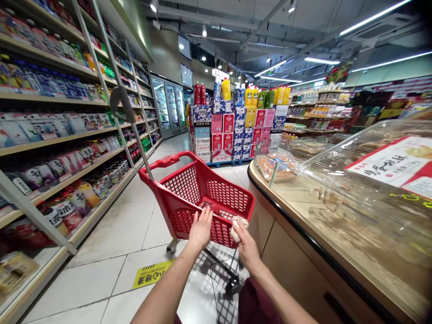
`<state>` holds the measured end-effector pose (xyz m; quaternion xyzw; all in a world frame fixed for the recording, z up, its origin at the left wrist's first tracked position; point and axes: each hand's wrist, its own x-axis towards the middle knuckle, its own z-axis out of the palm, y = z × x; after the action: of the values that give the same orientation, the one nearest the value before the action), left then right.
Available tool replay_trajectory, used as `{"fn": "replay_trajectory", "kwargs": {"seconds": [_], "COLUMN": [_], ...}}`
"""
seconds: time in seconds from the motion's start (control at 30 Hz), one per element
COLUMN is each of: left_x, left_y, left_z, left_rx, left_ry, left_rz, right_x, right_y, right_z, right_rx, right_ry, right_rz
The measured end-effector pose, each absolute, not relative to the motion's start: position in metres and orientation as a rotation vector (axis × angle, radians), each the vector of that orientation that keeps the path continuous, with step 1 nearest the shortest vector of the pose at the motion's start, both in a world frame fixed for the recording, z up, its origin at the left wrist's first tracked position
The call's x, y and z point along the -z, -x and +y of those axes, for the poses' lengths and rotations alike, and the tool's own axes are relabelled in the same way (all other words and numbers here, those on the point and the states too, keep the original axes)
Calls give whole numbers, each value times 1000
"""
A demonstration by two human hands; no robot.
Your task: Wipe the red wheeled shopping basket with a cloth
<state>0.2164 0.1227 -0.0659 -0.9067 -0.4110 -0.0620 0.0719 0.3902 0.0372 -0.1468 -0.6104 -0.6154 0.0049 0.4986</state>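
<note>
A red plastic shopping cart (221, 183) stands in front of me with its basket side facing my body. My left hand (201, 227) lies on the near rim of the basket, fingers stretched out over the edge and nothing in them. Bunched in my right hand (248, 245) is a pale cloth (238, 226), pressed against the rim close to the basket's right corner. The palm side of the cloth is hidden by my fingers. At the cart's left end is a red handle bar (165, 162).
Drink shelves (60, 180) line the left. A metal pole with a grey grip (123, 103) rises by the cart handle. Stacked cartons (222, 137) stand ahead. A counter (303, 198) with clear food boxes (275, 166) borders the right. A yellow floor sticker (151, 273) lies below.
</note>
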Motion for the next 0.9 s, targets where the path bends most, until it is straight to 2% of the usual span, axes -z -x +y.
{"fn": "replay_trajectory", "kwargs": {"seconds": [0.13,0.3,0.5,0.6,0.73,0.9], "left_x": [63,55,46,34,17,14], "left_y": [-208,-166,-159,-147,-119,-109], "left_z": [125,145,143,146,160,159], "left_rx": [147,224,264,260,273,257], "left_ry": [2730,2501,2476,2509,2310,2307], "left_rz": [-1128,-1419,-1418,-1357,-1545,-1578], "right_x": [146,149,131,130,135,120], "right_y": [-393,-409,-353,-375,-405,-340], "right_z": [38,59,108,108,104,133], "right_rx": [55,105,154,141,107,18], "right_ry": [1541,1652,1427,1455,1608,1388], "right_rz": [-1480,-1368,-1579,-1544,-1396,-1632]}}
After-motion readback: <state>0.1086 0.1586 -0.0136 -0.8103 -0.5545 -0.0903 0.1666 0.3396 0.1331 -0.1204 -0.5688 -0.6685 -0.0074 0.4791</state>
